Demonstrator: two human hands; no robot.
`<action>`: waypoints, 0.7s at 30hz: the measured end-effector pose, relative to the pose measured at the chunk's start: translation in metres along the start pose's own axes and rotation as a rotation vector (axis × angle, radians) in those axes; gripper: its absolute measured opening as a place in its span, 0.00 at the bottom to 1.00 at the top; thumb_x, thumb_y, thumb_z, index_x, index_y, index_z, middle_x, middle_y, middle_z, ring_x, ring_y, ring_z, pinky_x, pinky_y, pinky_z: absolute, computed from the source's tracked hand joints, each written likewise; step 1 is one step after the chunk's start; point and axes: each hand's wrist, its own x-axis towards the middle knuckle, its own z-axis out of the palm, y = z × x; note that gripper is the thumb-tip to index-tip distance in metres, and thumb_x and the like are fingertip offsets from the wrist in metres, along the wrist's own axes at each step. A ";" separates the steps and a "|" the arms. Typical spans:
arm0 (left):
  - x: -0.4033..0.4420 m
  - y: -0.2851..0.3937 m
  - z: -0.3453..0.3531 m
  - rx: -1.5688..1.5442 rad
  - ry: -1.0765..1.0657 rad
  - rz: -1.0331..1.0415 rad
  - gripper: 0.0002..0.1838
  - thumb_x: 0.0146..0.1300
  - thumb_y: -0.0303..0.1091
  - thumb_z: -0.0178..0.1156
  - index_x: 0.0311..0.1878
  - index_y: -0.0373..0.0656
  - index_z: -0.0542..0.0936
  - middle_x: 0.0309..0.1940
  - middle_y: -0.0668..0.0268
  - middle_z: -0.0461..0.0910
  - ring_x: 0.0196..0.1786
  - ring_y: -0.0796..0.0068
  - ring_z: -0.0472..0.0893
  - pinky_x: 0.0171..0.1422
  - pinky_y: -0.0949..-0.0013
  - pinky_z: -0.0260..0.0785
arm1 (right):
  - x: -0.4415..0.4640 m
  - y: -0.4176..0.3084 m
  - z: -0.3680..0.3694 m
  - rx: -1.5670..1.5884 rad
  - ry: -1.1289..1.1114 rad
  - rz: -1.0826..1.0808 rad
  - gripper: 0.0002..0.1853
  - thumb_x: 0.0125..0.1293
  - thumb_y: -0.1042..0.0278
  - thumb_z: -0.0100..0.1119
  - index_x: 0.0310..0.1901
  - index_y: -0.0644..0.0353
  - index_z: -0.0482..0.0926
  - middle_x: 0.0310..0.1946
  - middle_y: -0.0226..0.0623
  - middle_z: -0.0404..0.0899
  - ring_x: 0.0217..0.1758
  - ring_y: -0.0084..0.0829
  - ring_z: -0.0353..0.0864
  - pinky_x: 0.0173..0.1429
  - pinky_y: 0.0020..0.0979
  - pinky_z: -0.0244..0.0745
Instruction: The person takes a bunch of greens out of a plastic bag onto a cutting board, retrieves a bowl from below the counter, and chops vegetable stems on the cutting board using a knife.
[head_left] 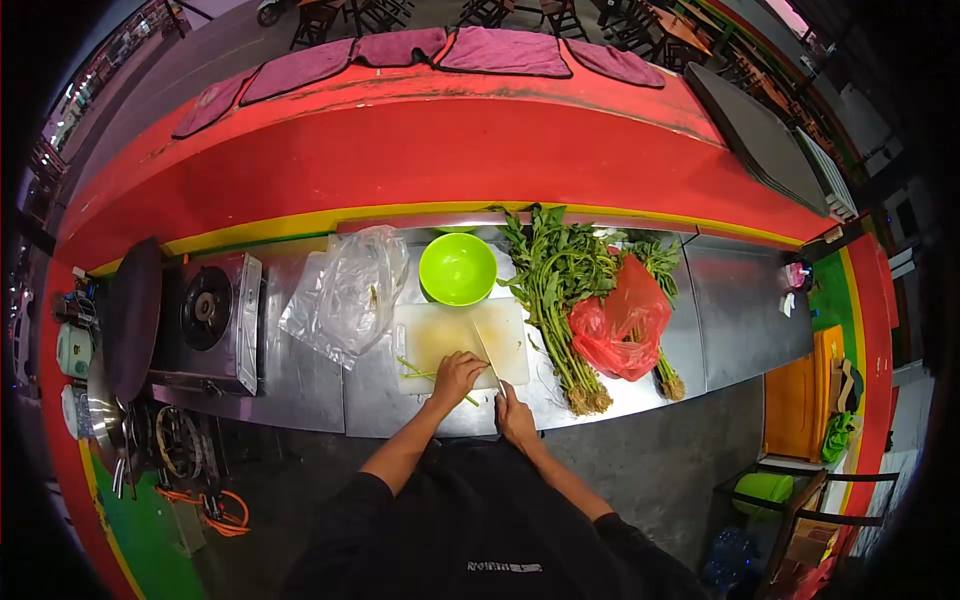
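On the steel counter lies a white cutting board (420, 325) with a worn brownish middle. My left hand (459, 376) is closed over green stems (412, 370) at the board's lower part; some stems stick out to its left and one below it. My right hand (516, 415) grips the handle of a knife (486, 345), whose blade points up and away across the board, beside my left fingers. Just beyond the board stands a green bowl (458, 269) with nothing visible in it. Leafy greens with roots (560, 290) lie right of the board.
A red plastic bag (625, 325) rests on the greens' right side. Left of the board is a clear plastic bag (350, 290), and farther left a gas stove (210, 315). A red wall (430, 150) with pink cloths (505, 52) runs behind the counter (740, 310).
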 end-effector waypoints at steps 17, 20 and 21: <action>-0.002 -0.002 0.002 0.003 0.019 0.022 0.07 0.64 0.35 0.66 0.41 0.46 0.89 0.36 0.67 0.84 0.44 0.61 0.81 0.49 0.56 0.70 | -0.008 0.006 -0.002 -0.002 0.018 -0.023 0.21 0.78 0.59 0.49 0.69 0.50 0.67 0.29 0.65 0.82 0.35 0.69 0.82 0.40 0.63 0.74; -0.001 0.005 -0.003 0.028 0.024 0.034 0.06 0.64 0.33 0.66 0.40 0.44 0.89 0.36 0.65 0.84 0.42 0.59 0.81 0.48 0.55 0.71 | 0.003 0.013 0.009 -0.011 0.051 -0.075 0.21 0.78 0.59 0.49 0.69 0.49 0.66 0.28 0.64 0.82 0.34 0.69 0.82 0.39 0.64 0.74; -0.002 0.005 -0.003 0.039 0.022 0.043 0.07 0.64 0.34 0.66 0.41 0.44 0.89 0.36 0.66 0.84 0.43 0.59 0.81 0.48 0.55 0.71 | 0.007 0.009 0.009 -0.013 0.060 -0.074 0.21 0.78 0.59 0.49 0.69 0.49 0.66 0.28 0.65 0.82 0.34 0.69 0.82 0.39 0.64 0.74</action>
